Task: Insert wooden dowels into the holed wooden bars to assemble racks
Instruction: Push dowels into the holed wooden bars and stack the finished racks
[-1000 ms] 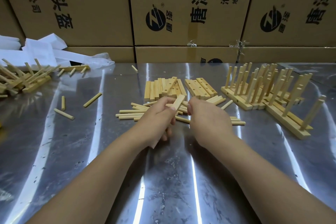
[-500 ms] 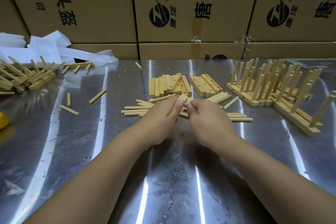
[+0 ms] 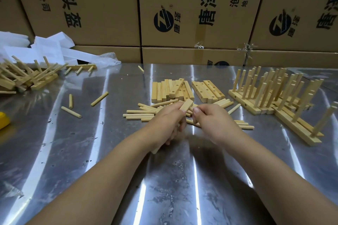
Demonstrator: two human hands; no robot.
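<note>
**Item 1, held bar** (image 3: 186, 105): one wooden bar gripped in the left hand (image 3: 164, 124), fingers wrapped round its middle. The upper end juts out past the thumb and the lower end shows below the palm. The bar is tilted and raised over the loose dowels near the middle of the table.

**Item 2, right hand** (image 3: 214, 120): fingers curled, thumb tip just beside the bar's upper end. From here I cannot tell whether it pinches a dowel.

**Item 3, loose dowels** (image 3: 140, 115): a scattered layer lying flat on the metal table (image 3: 173, 179), under and beside both hands.

**Item 4, flat bars** (image 3: 164, 91): a lot packed side by side behind the dowels, with one drilled bar askew on top. A second lot, the holed bars (image 3: 208, 90), lies just to its right, holes up.

**Item 5, finished racks** (image 3: 270, 95): far right, crowded together, dowels standing up from their bars.

**Item 6, heap of racks** (image 3: 27, 76): far left, tumbled.

**Item 7, stray dowels** (image 3: 71, 112): three, lying apart, left of centre.

**Item 8, surroundings**: printed cardboard boxes (image 3: 102, 5) stacked along the back edge, white paper (image 3: 49, 49) at back left, and a yellow object (image 3: 2, 119) cut off at the left edge.
</note>
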